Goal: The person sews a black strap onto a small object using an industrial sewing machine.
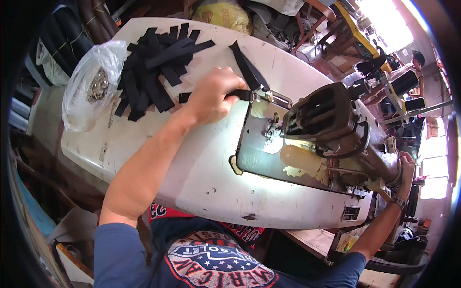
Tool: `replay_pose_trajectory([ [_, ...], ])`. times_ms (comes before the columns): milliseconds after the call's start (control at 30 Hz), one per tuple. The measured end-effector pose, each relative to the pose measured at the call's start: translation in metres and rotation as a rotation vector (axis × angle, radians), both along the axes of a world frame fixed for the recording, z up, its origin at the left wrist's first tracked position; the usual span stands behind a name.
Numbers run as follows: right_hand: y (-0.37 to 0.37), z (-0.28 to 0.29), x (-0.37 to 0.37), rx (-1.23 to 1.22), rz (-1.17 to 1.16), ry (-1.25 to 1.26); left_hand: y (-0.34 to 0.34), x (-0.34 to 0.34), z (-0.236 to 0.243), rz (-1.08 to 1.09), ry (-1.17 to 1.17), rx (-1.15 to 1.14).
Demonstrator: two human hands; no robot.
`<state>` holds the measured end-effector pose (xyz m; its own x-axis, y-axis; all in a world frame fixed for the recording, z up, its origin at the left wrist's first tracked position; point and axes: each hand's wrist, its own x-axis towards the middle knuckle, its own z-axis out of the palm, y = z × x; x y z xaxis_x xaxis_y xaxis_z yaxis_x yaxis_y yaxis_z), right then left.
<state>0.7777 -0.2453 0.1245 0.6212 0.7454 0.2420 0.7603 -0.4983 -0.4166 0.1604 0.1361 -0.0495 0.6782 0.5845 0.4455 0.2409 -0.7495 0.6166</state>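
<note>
My left hand (pixel 216 93) is closed around a short black strap (pixel 242 94) at the left edge of the sewing machine's bed. One end of this strap pokes out to the left of my wrist; the other reaches small metal parts beside the bed. Another black strap (pixel 247 67), folded over, lies just beyond my fingers. At the right end of the brown sewing machine (pixel 331 115), my right hand (pixel 407 168) grips the handwheel (pixel 396 170), its fingers partly hidden. The machine's lamp lights the needle area and the metal bed plate (pixel 259 158).
A heap of cut black straps (pixel 153 72) covers the back left of the white table (pixel 192 182). Beside it sits a clear plastic bag (pixel 93 91) with small metal pieces. Dark rolls stand at the left. Another machine (pixel 365 38) and a person (pixel 417 67) are at the far right.
</note>
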Motion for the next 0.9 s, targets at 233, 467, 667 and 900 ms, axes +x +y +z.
replay_pose_trajectory([
  [233, 0.020, 0.002, 0.019, -0.228, 0.054, -0.026, 0.000, 0.004, 0.006, -0.021, -0.012, -0.221],
  [467, 0.004, -0.016, -0.138, 0.818, -0.299, -0.272, -0.002, 0.003, 0.005, -0.005, -0.026, -0.289],
  [667, 0.014, -0.130, -0.363, 0.461, 0.271, -0.259, -0.002, 0.010, 0.012, -0.101, -0.063, -0.550],
  [900, 0.172, -0.138, -0.354, -0.009, 0.361, 0.327, 0.008, 0.056, 0.020, -0.319, -0.246, -0.773],
])
